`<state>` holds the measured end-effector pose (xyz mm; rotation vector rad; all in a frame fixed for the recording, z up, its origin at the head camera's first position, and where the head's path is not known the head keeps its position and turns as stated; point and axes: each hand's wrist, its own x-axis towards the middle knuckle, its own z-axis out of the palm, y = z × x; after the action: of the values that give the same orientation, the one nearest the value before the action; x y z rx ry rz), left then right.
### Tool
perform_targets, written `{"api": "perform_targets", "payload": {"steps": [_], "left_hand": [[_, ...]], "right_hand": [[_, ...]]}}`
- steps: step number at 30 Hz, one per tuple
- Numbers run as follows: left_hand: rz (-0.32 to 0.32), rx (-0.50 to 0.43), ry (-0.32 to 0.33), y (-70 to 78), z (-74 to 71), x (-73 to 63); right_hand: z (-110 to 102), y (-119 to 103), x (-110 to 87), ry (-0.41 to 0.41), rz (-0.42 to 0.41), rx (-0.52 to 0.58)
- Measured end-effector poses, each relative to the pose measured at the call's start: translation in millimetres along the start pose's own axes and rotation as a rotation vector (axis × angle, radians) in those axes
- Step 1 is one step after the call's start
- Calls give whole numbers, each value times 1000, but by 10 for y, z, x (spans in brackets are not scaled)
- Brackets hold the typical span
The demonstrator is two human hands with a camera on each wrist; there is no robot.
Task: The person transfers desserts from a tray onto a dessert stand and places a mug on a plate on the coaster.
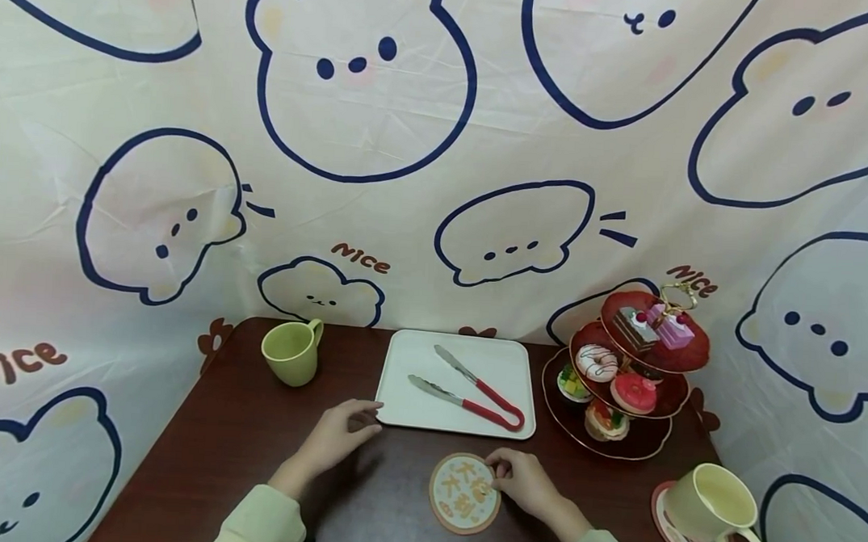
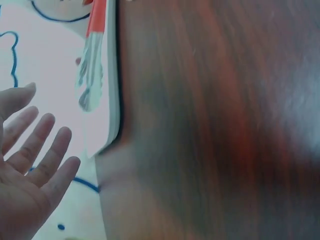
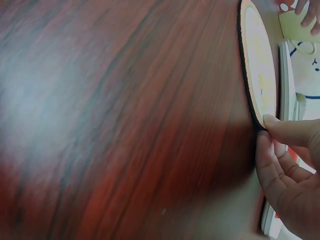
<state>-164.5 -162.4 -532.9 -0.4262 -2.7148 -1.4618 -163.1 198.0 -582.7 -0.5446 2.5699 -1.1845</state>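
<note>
A round coaster [image 1: 460,498] with a tan rim and yellow pattern is at the front middle of the dark table. My right hand [image 1: 525,483] pinches its right edge between thumb and fingers; the right wrist view shows the thumb on top of the coaster [image 3: 259,70] and fingers at its edge. My left hand [image 1: 338,437] is held near the front left corner of the white tray [image 1: 400,383], holding nothing. Its fingers are spread in the left wrist view [image 2: 35,165]. Tongs with red handles [image 1: 489,415] lie on the tray.
A green mug [image 1: 290,354] stands at the back left. To the right, a three-tier stand [image 1: 667,431] carries cakes, donuts and other pastries. A pale yellow mug [image 1: 711,505] sits on a red-rimmed coaster [image 1: 659,515] at the front right. A patterned cloth [image 1: 407,221] hangs behind the table.
</note>
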Motion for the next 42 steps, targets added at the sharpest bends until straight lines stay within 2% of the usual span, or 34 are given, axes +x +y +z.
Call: {"api": "perform_targets", "payload": {"steps": [4,13,18,24,36,42], "left_hand": [[-28,28,66,-26,-121,8],[-8,13,187,-102,-401,4],[-54,-5,232,-147,-558,-15],[-103,16,294,-222,-715,-47],[-229,-121,570,-421,-884,-97],[-275,-140,663,-538,-917,-86]], "right_hand": [[-59,62,-52,-5,48,14],[-243,176,-177,-8,80,35],[-346,257,-230,4,104,29],[-457,353,-289,16,145,5],[-697,527,-452,80,205,2],[-757,586,-515,136,256,-37]]}}
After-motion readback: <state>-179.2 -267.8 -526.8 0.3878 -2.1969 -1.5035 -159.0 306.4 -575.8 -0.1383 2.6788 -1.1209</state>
